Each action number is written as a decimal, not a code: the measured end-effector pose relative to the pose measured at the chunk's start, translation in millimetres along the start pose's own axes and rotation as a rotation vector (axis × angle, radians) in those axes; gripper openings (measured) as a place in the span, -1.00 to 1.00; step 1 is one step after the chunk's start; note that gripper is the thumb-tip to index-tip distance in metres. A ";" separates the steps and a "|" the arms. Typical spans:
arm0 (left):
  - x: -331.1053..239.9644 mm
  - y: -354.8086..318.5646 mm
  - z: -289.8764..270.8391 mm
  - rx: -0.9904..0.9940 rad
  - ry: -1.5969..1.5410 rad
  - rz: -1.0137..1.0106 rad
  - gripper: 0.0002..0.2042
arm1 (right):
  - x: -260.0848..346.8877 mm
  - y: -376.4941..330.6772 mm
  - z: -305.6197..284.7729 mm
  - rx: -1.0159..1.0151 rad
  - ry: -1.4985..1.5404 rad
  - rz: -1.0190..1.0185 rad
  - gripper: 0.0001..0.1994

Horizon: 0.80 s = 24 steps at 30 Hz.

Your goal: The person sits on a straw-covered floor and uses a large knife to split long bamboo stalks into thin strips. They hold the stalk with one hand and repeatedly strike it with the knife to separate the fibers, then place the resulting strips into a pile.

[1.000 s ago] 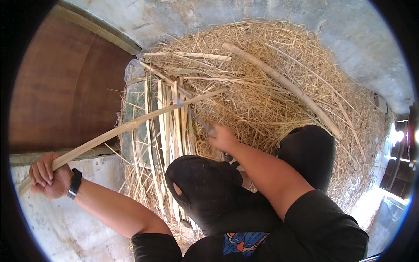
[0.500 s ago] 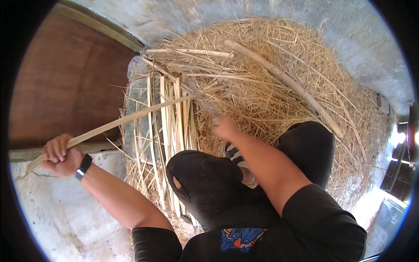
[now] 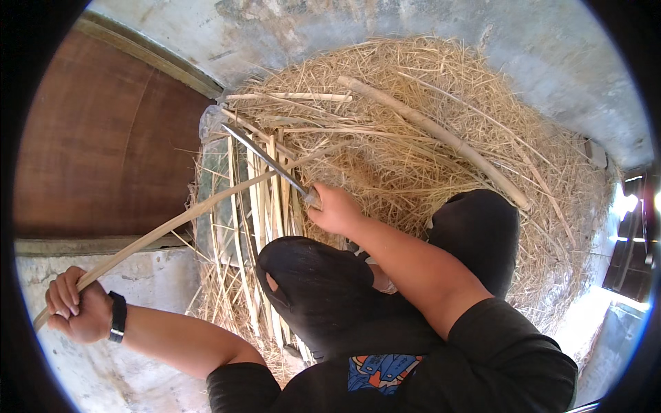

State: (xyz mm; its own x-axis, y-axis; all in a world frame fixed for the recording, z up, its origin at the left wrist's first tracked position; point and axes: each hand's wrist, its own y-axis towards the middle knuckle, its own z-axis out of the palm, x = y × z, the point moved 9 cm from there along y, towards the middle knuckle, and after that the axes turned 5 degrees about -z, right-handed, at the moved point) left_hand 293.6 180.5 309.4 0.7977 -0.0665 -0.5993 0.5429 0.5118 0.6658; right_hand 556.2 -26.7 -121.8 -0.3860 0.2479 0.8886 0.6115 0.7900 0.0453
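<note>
Left hand (image 3: 77, 308) fists the bamboo strip (image 3: 186, 219); right hand (image 3: 336, 208) clamps the long knife (image 3: 270, 162) across it. Several split strips (image 3: 265, 206) lie done; this one looks unfinished.

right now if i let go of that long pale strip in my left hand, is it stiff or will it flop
Probably springy rather than floppy: the strip spans from the left hand toward the knife in the right hand with only a gentle bow. It looks thin and light, so it may whip back. Its edges could be sharp, like the split strips beside it.
</note>
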 end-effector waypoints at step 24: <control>72.3 1.6 -40.6 0.015 -0.138 -0.052 -0.67 | -126.9 -9.0 17.5 -0.019 0.068 0.308 -0.75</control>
State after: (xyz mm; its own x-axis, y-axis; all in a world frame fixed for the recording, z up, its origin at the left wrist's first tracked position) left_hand 341.5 211.3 249.1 0.7961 -0.2101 -0.5675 0.5878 0.4914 0.6427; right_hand 587.6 -55.5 -243.0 -0.1342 0.4351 0.8903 0.7058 0.6726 -0.2223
